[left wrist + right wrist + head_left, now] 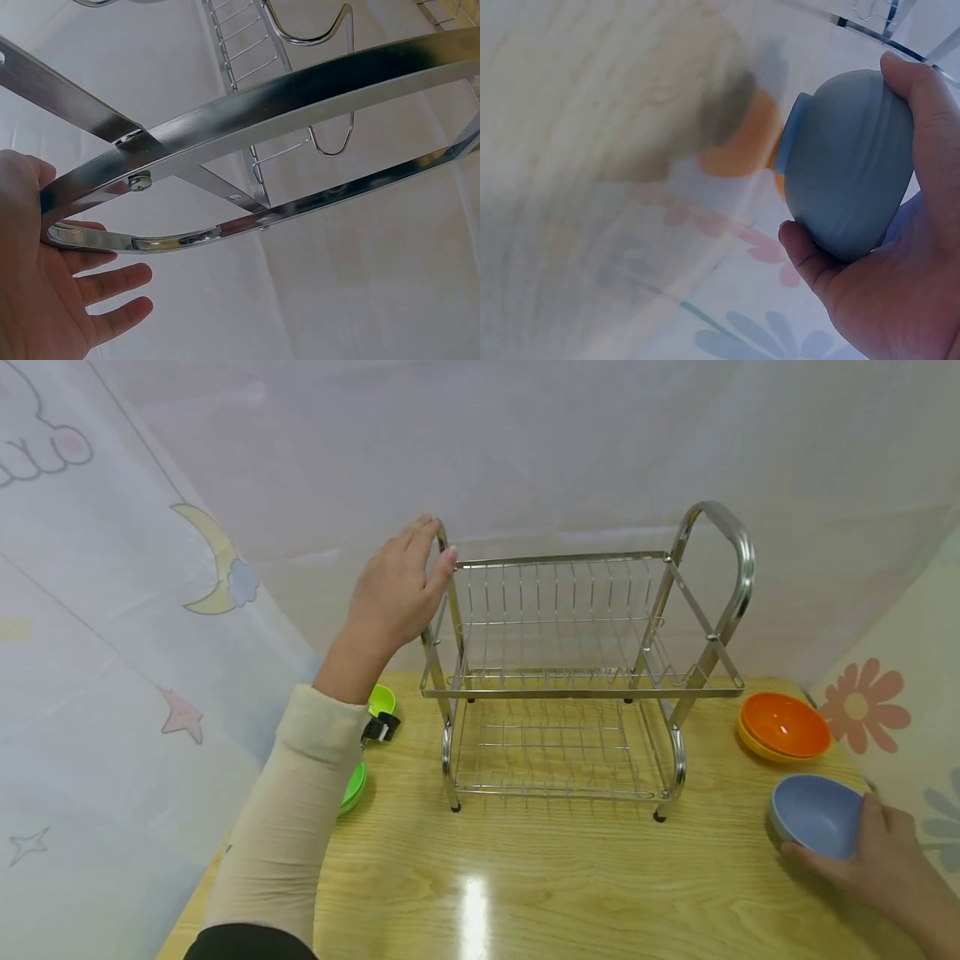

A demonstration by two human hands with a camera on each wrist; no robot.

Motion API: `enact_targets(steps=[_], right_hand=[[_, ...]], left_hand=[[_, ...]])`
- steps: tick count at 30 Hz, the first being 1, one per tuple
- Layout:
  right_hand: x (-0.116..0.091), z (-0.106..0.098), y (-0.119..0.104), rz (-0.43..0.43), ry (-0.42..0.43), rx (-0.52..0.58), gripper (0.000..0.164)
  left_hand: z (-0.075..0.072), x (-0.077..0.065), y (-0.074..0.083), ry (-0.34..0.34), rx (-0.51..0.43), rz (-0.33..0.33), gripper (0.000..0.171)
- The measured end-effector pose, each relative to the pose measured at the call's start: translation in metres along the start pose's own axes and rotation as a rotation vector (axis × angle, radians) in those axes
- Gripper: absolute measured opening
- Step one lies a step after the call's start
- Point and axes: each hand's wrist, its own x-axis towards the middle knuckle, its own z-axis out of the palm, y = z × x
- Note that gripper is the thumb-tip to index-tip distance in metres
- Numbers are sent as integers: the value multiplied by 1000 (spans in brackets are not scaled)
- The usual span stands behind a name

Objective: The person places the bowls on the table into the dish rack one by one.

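Note:
My left hand rests on the left top handle of a two-tier metal dish rack, its fingers fairly straight. The left wrist view shows the curved handle against the palm, with the fingers spread beside it. On the right, my right hand grips a blue bowl by its side. Thumb and fingers spread across opposite sides of the bowl in the right wrist view, with its foot ring facing away from the palm. Both rack tiers hold nothing.
An orange bowl sits inside a yellow bowl behind the blue one. Left of the rack, partly behind my left arm, are green bowls and a black object. A printed curtain surrounds the wooden table.

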Motion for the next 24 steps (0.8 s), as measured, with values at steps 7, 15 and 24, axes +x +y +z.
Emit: enact_targets(steps=[7,15,24], right_hand=[[5,-7,-15,-134,69,39,135],[4,-19,-45,-223,83,60,136],[1,-27,-73,-391,139,135,136]], left_hand=[[1,-2,0,15,0,0,66],[2,0,2,2,0,1,66],[4,2,4,-1,5,-7,65]])
